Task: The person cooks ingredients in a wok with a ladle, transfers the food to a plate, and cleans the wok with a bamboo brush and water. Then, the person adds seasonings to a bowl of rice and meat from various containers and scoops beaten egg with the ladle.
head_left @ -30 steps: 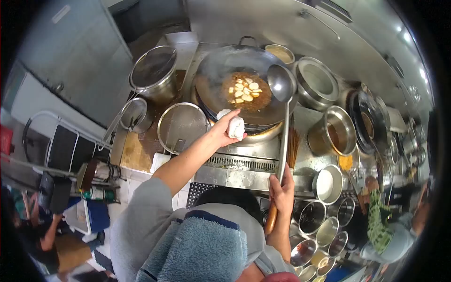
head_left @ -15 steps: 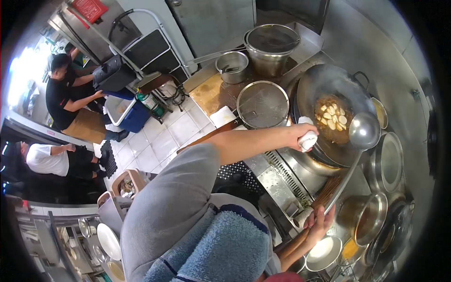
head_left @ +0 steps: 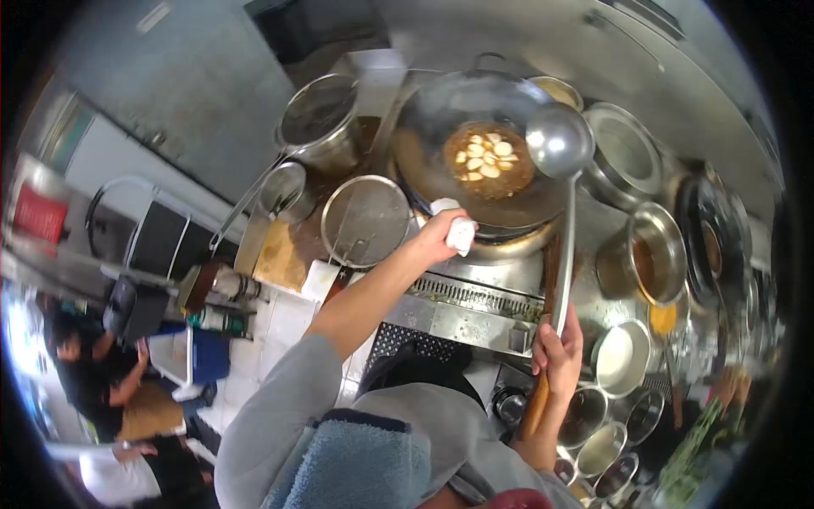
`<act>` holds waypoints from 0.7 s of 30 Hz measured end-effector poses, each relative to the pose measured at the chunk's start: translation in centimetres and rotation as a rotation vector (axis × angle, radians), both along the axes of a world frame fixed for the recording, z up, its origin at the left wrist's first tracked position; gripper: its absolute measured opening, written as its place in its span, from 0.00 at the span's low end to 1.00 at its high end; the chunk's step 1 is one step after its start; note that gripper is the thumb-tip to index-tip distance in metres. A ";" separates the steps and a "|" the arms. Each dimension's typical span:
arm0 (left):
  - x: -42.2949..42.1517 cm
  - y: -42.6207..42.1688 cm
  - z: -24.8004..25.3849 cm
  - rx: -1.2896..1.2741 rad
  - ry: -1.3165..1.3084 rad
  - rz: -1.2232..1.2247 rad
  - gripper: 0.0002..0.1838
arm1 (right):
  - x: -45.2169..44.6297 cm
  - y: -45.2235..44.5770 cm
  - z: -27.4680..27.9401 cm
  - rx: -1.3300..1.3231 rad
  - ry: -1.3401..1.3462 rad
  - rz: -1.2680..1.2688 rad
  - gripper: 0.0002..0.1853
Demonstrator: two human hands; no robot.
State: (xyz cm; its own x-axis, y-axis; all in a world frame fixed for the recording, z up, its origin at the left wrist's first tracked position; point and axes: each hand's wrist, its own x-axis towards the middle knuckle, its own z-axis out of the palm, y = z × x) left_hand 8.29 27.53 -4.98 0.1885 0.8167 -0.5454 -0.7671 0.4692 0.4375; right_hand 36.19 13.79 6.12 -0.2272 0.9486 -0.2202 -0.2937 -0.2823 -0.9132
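My left hand is closed around a folded white cloth at the near edge of a dark wok. Whatever the cloth covers there is hidden. Pale slices lie in brown sauce at the bottom of the wok, and faint steam rises. My right hand grips a long-handled steel ladle with a wooden end. The ladle's bowl hangs over the wok's right rim. Just behind its shaft is a brown bundle of thin sticks.
Left of the wok are a round mesh strainer, a tall pot and a small pot. To the right stand a steel pot of brown liquid and a bowl of white contents. Two people are at the far left.
My view has turned right, so the wok and stove sit nearer the middle. Both hands keep their holds, and the ladle stays over the wok's right rim.
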 end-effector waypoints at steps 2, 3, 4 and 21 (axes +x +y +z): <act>-0.1 -0.2 0.4 0.051 0.016 0.009 0.03 | -1.1 -1.4 1.0 0.027 -0.016 -0.023 0.31; -0.3 -0.5 0.2 0.061 -0.003 0.008 0.03 | -1.6 -2.2 1.1 0.062 0.007 -0.026 0.31; -0.5 -0.6 0.0 0.059 0.008 0.009 0.03 | -2.3 -2.8 1.0 0.088 0.035 -0.021 0.31; -16.5 -20.8 0.0 0.059 -0.030 -0.593 0.12 | -14.7 -25.4 5.3 -0.081 -0.114 -0.418 0.33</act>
